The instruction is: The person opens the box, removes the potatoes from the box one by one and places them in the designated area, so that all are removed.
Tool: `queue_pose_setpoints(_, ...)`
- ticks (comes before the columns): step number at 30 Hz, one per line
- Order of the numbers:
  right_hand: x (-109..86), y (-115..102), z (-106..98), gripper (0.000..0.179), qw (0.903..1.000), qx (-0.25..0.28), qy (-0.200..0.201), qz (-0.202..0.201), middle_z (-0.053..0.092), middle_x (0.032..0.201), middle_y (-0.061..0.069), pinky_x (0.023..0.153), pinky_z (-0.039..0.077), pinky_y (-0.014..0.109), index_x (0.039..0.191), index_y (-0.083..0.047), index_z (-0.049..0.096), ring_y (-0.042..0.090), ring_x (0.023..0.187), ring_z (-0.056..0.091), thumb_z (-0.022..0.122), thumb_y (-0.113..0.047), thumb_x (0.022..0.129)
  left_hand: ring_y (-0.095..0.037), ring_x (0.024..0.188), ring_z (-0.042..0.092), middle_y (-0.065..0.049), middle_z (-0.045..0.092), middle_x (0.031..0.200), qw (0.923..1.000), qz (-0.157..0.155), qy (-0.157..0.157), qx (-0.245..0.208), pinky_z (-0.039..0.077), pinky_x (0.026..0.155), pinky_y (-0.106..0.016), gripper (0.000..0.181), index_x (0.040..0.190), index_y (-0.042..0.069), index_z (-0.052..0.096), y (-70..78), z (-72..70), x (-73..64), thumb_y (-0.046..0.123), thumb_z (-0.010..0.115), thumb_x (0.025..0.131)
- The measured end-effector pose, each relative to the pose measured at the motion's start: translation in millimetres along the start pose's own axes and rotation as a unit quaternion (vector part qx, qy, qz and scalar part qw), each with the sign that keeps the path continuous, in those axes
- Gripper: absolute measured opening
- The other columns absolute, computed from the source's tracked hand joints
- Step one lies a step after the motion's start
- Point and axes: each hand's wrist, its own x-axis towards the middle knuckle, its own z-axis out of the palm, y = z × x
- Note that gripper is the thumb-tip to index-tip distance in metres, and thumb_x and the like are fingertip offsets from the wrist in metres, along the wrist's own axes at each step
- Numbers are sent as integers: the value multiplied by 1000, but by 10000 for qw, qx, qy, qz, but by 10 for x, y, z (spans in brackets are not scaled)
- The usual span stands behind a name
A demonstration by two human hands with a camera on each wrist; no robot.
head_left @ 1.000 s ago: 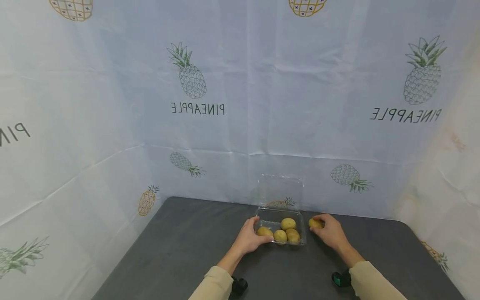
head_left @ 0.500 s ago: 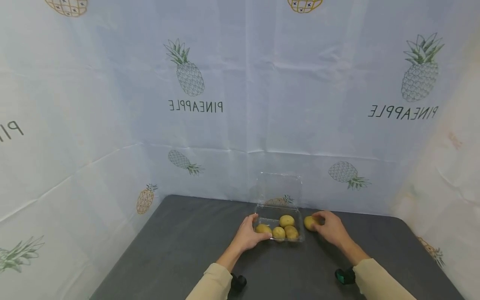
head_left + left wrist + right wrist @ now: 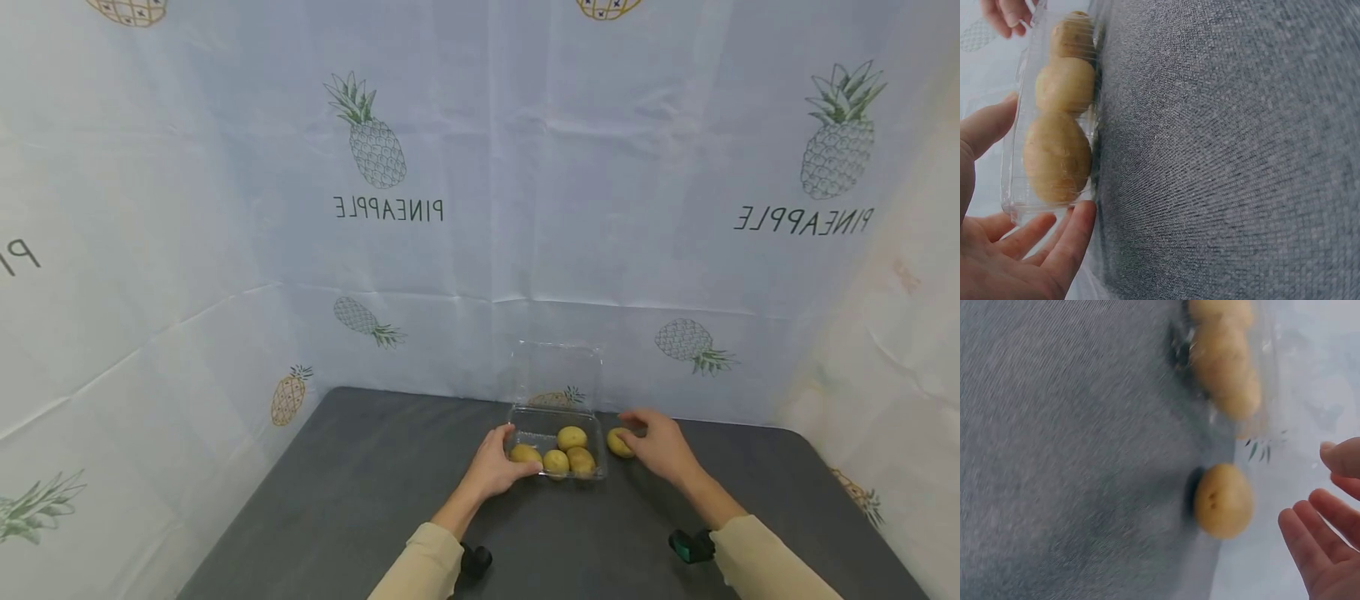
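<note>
A clear plastic clamshell box (image 3: 602, 433) stands at the back of the table in the head view, its lid (image 3: 558, 371) raised. Inside lie several yellow potatoes (image 3: 572, 438), three of them lined up along the near wall. My left hand (image 3: 491, 467) grips the box's near left corner, thumb at the front rim and fingers along the left side. One more potato (image 3: 1224, 501) rests on the table just right of the box. Above it is my right hand (image 3: 1329, 540), fingers spread apart and holding nothing; in the right wrist view a gap shows between them.
The dark grey table (image 3: 375, 500) ends at the back against a white curtain (image 3: 480, 208) printed with pineapples. More curtain hangs on the left and right sides. Black devices (image 3: 690, 546) are strapped at both wrists.
My right hand has slid its potato left toward the box, let go of it, and risen slightly with fingers opened. My left hand keeps its grip on the box.
</note>
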Motion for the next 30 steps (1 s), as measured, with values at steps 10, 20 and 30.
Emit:
queue_pose_setpoints(10, -13, -245, -1, 31, 9986, 462, -214, -152, 65, 119, 23, 82, 57, 46, 122, 3, 68, 38, 104, 66, 71, -13, 96, -40, 130, 50, -20, 49, 144, 10000, -40, -40, 19, 44, 100, -58, 85, 150, 2, 44, 28, -9, 1, 37, 85, 84)
queue_pose_setpoints(20, 5, -399, 110, 28, 9944, 748, -507, -540, 66, 120, 19, 87, 54, 47, 122, -1, 69, 36, 106, 64, 71, -12, 96, -38, 123, 55, -21, 46, 146, 9998, 58, -150, -112, 48, 95, -56, 85, 152, 1, 41, -28, -10, -14, 38, 82, 86)
queue_pose_setpoints(30, 82, -507, 275, 27, 9880, 961, -970, -718, 65, 122, 15, 88, 55, 45, 122, -3, 69, 38, 111, 64, 69, -11, 97, -34, 113, 59, -22, 46, 146, 9985, 237, -395, -285, 51, 88, -51, 88, 155, 2, 36, -112, -48, 0, 39, 80, 88)
